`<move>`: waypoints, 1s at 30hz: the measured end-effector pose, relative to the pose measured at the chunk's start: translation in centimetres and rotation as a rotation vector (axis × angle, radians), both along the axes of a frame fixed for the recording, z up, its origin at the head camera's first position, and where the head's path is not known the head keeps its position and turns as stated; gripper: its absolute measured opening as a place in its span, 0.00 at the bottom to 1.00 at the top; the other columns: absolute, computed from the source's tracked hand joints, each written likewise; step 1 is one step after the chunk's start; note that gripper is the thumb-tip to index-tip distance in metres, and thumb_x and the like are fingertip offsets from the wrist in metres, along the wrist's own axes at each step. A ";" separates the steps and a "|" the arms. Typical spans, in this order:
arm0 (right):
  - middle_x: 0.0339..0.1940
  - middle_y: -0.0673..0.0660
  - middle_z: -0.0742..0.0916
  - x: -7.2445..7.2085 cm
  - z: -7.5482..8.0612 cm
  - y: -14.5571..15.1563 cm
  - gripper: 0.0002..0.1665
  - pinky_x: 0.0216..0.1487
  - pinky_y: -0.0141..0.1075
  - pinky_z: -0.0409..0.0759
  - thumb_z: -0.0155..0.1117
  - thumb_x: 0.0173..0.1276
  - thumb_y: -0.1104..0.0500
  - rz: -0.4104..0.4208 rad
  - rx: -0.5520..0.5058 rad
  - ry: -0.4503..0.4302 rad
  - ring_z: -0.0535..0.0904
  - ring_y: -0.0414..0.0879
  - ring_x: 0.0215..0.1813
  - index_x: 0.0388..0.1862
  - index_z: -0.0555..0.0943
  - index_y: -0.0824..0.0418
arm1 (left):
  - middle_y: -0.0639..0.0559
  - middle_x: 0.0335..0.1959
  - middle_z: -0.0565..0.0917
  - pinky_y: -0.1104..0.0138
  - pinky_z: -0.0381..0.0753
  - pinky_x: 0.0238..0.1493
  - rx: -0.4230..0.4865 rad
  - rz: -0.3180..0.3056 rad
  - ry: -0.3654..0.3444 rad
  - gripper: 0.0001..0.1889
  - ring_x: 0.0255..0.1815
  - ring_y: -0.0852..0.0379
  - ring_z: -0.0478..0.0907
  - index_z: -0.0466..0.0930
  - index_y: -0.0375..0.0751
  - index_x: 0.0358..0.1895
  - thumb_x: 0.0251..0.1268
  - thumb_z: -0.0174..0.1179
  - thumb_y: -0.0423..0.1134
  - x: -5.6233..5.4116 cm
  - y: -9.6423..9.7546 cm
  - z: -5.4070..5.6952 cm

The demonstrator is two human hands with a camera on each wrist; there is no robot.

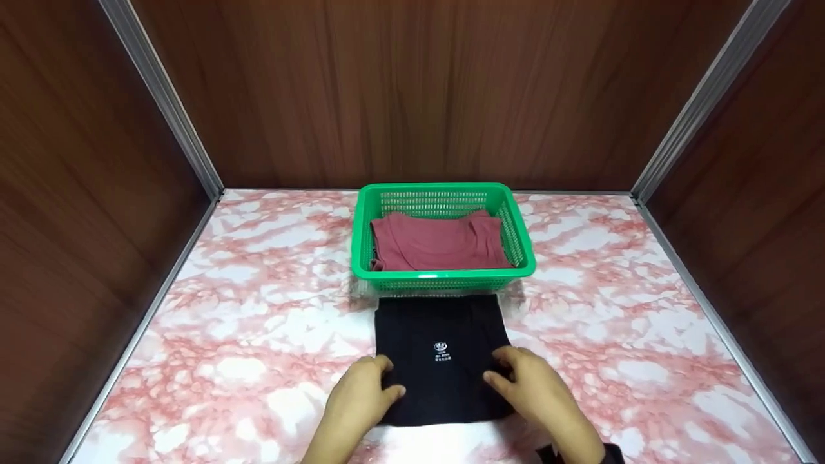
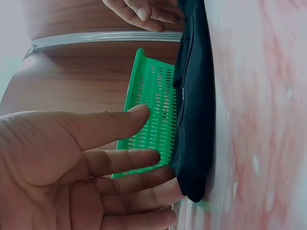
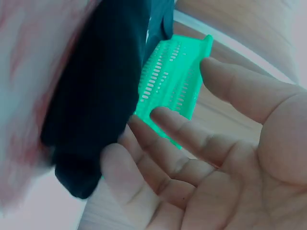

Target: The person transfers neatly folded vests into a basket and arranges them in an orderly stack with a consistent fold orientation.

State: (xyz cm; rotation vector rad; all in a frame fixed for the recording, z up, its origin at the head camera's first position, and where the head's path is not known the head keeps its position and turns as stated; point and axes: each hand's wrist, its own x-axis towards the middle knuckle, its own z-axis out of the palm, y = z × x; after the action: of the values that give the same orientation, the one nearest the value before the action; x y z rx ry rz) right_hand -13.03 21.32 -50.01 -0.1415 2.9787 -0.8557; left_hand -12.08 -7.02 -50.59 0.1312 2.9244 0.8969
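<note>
A folded black garment (image 1: 438,393) with a small white print near its middle lies flat on the table, just in front of the green basket (image 1: 445,275). My left hand (image 1: 362,392) is at its left edge, thumb over the cloth; in the left wrist view the fingers (image 2: 139,181) are nearly straight, with some tips at the garment's edge. At the right edge is my right hand (image 1: 533,386). The right wrist view shows its fingers (image 3: 132,184) loosely bent beside the black cloth (image 3: 103,81), thumb raised apart from it.
Inside the basket lies a folded dusty-red garment (image 1: 441,241). The table (image 1: 258,322) has a red and white marbled top. Brown wood-grain panels (image 1: 412,96) close off the back and both sides, with metal strips (image 1: 171,103) along the corners.
</note>
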 end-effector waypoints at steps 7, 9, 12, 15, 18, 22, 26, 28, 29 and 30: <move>0.48 0.61 0.89 -1.6 0.6 2.1 0.27 0.53 0.55 0.81 0.71 0.68 0.49 -0.021 0.005 -0.032 0.85 0.54 0.49 0.58 0.83 0.67 | 0.39 0.50 0.83 0.46 0.79 0.59 0.025 0.118 -0.098 0.32 0.55 0.41 0.82 0.80 0.32 0.62 0.58 0.75 0.48 -0.8 -0.3 0.0; 0.50 0.65 0.88 -2.1 0.7 2.6 0.30 0.54 0.56 0.81 0.70 0.70 0.48 -0.024 -0.003 -0.070 0.85 0.58 0.51 0.59 0.81 0.70 | 0.37 0.52 0.83 0.45 0.77 0.62 0.045 0.125 -0.134 0.33 0.58 0.39 0.81 0.79 0.29 0.62 0.59 0.74 0.48 -1.0 -0.7 0.0; 0.54 0.69 0.87 -2.7 0.6 3.0 0.36 0.59 0.58 0.79 0.67 0.71 0.45 -0.035 -0.016 -0.134 0.83 0.63 0.57 0.63 0.78 0.73 | 0.33 0.56 0.83 0.44 0.75 0.65 0.089 0.121 -0.178 0.33 0.62 0.36 0.79 0.79 0.25 0.61 0.60 0.74 0.47 -1.6 -1.2 0.1; 0.56 0.71 0.86 -3.2 0.3 3.2 0.39 0.62 0.59 0.77 0.66 0.72 0.44 -0.045 -0.020 -0.174 0.81 0.65 0.61 0.64 0.76 0.75 | 0.31 0.57 0.83 0.43 0.75 0.64 0.122 0.121 -0.199 0.32 0.63 0.35 0.79 0.79 0.24 0.59 0.59 0.74 0.47 -2.3 -1.6 0.2; 0.58 0.71 0.85 -3.6 0.1 3.2 0.41 0.64 0.59 0.75 0.65 0.72 0.43 -0.061 -0.026 -0.190 0.79 0.67 0.63 0.65 0.74 0.77 | 0.31 0.55 0.84 0.43 0.78 0.61 0.144 0.104 -0.216 0.30 0.60 0.36 0.81 0.81 0.25 0.56 0.60 0.74 0.47 -2.9 -1.9 0.3; 0.58 0.71 0.85 -3.9 0.0 3.1 0.42 0.64 0.59 0.75 0.66 0.71 0.42 -0.069 -0.054 -0.200 0.79 0.66 0.64 0.66 0.74 0.78 | 0.34 0.51 0.86 0.46 0.82 0.55 0.180 0.062 -0.245 0.28 0.52 0.40 0.84 0.81 0.25 0.54 0.61 0.72 0.47 -3.3 -2.5 0.6; 0.59 0.71 0.84 -4.2 0.0 2.8 0.42 0.65 0.59 0.75 0.67 0.70 0.43 -0.071 -0.084 -0.211 0.79 0.65 0.64 0.66 0.74 0.77 | 0.41 0.34 0.86 0.56 0.85 0.38 0.264 0.041 -0.313 0.23 0.32 0.51 0.84 0.82 0.26 0.49 0.64 0.71 0.45 -3.6 -2.6 0.8; 0.59 0.72 0.84 -4.3 0.1 2.7 0.42 0.66 0.59 0.74 0.68 0.70 0.44 -0.073 -0.093 -0.218 0.79 0.65 0.65 0.67 0.73 0.77 | 0.46 0.25 0.83 0.61 0.82 0.30 0.298 0.049 -0.342 0.19 0.23 0.55 0.80 0.81 0.29 0.45 0.65 0.70 0.44 -3.8 -2.5 0.8; 0.59 0.72 0.84 -4.4 0.0 2.7 0.42 0.66 0.59 0.74 0.68 0.69 0.45 -0.076 -0.098 -0.222 0.79 0.65 0.65 0.67 0.73 0.78 | 0.47 0.22 0.81 0.63 0.82 0.27 0.315 0.057 -0.354 0.18 0.21 0.56 0.79 0.81 0.30 0.42 0.64 0.71 0.44 -3.9 -2.4 0.8; 0.60 0.73 0.84 -4.5 0.0 2.6 0.42 0.66 0.59 0.74 0.69 0.69 0.45 -0.077 -0.100 -0.224 0.79 0.66 0.65 0.67 0.73 0.78 | 0.47 0.22 0.80 0.63 0.82 0.26 0.323 0.067 -0.362 0.17 0.20 0.57 0.78 0.80 0.31 0.41 0.64 0.71 0.44 -4.0 -2.2 0.8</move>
State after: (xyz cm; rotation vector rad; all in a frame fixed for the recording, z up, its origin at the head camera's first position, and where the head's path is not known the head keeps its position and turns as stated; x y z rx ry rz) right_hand -17.55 23.88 -49.98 0.0628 2.7502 -0.9595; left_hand -16.13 -9.26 -49.78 -0.1020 2.4508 1.2502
